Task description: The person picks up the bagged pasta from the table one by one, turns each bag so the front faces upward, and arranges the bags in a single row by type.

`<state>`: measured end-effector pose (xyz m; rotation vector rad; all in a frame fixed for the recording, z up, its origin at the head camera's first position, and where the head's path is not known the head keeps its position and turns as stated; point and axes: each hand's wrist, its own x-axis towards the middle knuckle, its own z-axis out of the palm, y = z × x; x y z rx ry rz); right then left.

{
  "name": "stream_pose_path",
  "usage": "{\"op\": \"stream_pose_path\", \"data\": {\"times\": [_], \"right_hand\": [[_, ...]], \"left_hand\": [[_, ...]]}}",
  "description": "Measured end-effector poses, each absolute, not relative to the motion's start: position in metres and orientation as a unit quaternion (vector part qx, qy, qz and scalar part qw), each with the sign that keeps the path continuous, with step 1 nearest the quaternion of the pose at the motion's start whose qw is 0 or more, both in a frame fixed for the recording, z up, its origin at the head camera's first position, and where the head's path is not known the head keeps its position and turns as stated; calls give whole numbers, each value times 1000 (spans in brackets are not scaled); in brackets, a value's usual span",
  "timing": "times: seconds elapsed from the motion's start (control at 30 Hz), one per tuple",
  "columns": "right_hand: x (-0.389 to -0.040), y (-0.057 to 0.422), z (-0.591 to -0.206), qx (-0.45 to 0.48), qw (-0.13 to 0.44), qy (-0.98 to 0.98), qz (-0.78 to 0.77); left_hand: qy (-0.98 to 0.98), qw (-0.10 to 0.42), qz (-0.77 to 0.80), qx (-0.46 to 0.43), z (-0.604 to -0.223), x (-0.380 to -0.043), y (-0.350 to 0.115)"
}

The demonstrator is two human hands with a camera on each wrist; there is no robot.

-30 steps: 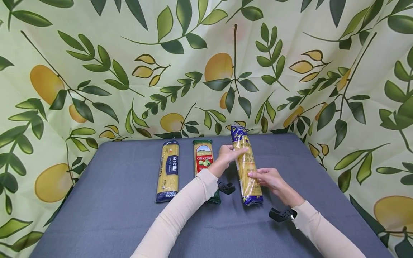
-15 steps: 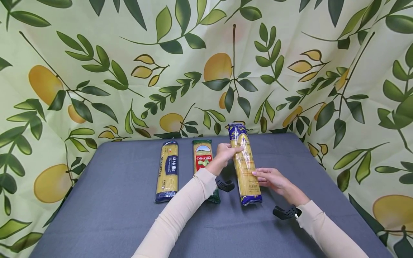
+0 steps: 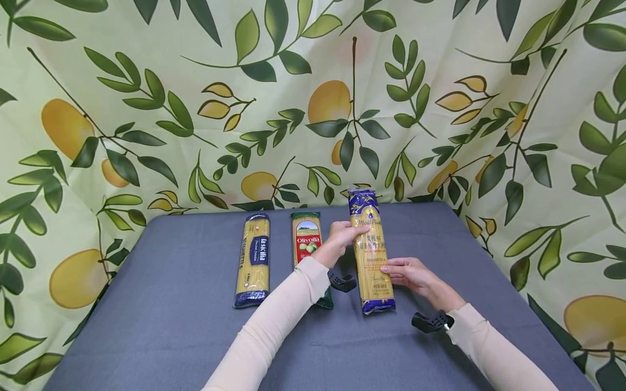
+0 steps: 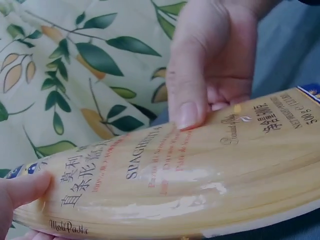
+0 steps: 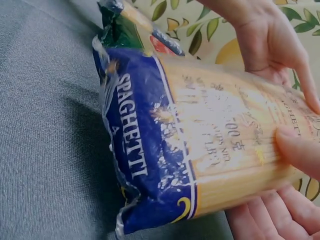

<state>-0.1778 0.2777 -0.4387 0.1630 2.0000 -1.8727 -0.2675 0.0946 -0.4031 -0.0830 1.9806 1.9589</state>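
Both hands hold a clear spaghetti packet [image 3: 370,255] with blue ends, its printed front turned up. My left hand [image 3: 340,239] grips the upper left side, thumb across the front. Lower down on the right edge, my right hand [image 3: 411,274] pinches the packet, thumb on top. In the right wrist view the right fingers [image 5: 270,215] lie under the packet. The left wrist view shows the right thumb [image 4: 190,112] pressing near the printed lettering. Left of it lies a green-ended spaghetti packet [image 3: 307,239] with a red label, partly hidden behind the left forearm.
Farther left, another spaghetti packet [image 3: 252,260] with a dark blue label lies on the grey tablecloth [image 3: 161,304]. A leaf-and-fruit patterned cloth [image 3: 274,119] hangs behind and beside the table. Each wrist wears a black camera strap [image 3: 430,322].
The held packet has turned so its printed front faces up more fully, and it stands a little straighter. My hands have shifted slightly on it. The other two packets stay put.
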Motion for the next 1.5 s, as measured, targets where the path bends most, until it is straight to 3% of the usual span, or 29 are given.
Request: {"op": "stream_pose_path", "data": {"times": [0.3,0.7,1.17,1.3,1.4,1.5], "right_hand": [[-181,275,-443,95,171,713,-674],[-190,274,-448,119,159,714,-672],[-200,273,-453,138,154,703,-680],[-199,275,-456,132,157,702,-682],[-198,277,-457,124,163,705,-680],[-199,277,-459,127,161,701,-683]], "left_hand": [[748,151,646,-7,-404,-270,97],[718,134,681,-53,-418,-278,101],[721,177,670,-12,-432,-290,99],[722,188,666,-2,-540,-377,129],[731,188,656,-9,-591,-416,143],[762,159,628,-15,-552,-377,131]]}}
